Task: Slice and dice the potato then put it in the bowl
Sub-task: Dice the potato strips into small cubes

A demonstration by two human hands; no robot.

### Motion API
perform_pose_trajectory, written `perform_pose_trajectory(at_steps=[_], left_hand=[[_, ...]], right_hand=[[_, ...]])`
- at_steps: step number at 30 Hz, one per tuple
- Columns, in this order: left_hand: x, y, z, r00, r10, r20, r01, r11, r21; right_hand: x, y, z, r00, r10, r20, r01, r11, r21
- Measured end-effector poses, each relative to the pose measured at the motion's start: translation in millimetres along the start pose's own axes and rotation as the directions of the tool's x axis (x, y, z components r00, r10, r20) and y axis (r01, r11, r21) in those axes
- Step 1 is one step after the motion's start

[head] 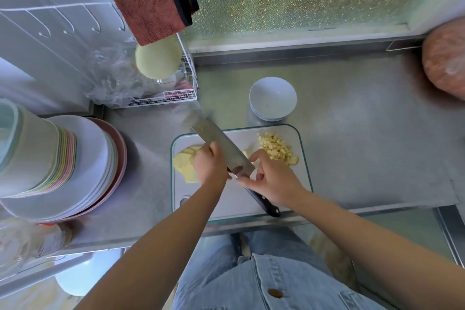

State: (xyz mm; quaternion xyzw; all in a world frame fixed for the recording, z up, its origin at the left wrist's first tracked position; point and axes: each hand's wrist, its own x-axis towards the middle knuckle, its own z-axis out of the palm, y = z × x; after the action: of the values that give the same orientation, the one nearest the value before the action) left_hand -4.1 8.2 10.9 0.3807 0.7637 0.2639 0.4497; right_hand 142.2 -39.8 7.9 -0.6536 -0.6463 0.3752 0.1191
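A white cutting board (226,199) lies on the steel counter. Flat potato slices (183,163) sit at its left edge and a pile of diced potato (276,150) at its far right. A broad-bladed knife (221,143) with a black handle lies slanted above the board, flat side up. My left hand (210,166) curls around the blade's middle, thumb on the flat. My right hand (273,184) pinches the blade's heel by the bolster, and the handle sticks out below it. An empty white bowl (273,98) stands just beyond the board.
Stacked plates and bowls (63,168) fill the counter's left side. A wire rack (176,93) with a green sponge and a hanging red cloth (151,5) stands at the back left. A pinkish round object (445,60) sits far right. The counter's front edge runs just below the board.
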Motion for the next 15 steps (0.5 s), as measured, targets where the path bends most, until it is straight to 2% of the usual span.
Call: perform_pose_trajectory(at_steps=[2, 3, 6, 7, 9, 11, 13, 15], left_hand=[[-5, 9, 7, 0.998, 0.027, 0.051, -0.025, 0.999, -0.034], [-7, 12, 10, 0.994, 0.047, 0.094, -0.041, 0.997, -0.064], [-8, 16, 17, 0.966, 0.140, 0.217, -0.113, 0.985, -0.134], [-5, 15, 18, 0.956, 0.192, 0.220, -0.176, 0.980, -0.092], [5, 8, 18, 0.928, 0.308, 0.212, -0.348, 0.918, 0.191], [17, -1, 16, 0.890, 0.373, 0.262, -0.456, 0.746, 0.486], [22, -10, 16, 0.870, 0.353, 0.343, -0.492, 0.592, 0.638], [24, -15, 18, 0.864, 0.325, 0.384, -0.501, 0.497, 0.708]], right_hand=[[-7, 4, 1, 1.000, -0.012, 0.026, 0.014, 0.998, -0.069], [-8, 7, 0, 1.000, -0.017, 0.000, 0.016, 0.999, -0.042], [-10, 14, -11, 0.987, 0.092, -0.128, -0.064, 0.976, 0.207], [-9, 16, -16, 0.977, 0.141, -0.162, -0.091, 0.955, 0.281], [-10, 22, -25, 0.956, 0.218, -0.196, -0.127, 0.911, 0.393], [-12, 28, -31, 0.944, 0.261, -0.201, -0.146, 0.878, 0.455], [-15, 34, -33, 0.939, 0.288, -0.189, -0.164, 0.856, 0.489], [-17, 39, -34, 0.937, 0.299, -0.178, -0.175, 0.847, 0.503]])
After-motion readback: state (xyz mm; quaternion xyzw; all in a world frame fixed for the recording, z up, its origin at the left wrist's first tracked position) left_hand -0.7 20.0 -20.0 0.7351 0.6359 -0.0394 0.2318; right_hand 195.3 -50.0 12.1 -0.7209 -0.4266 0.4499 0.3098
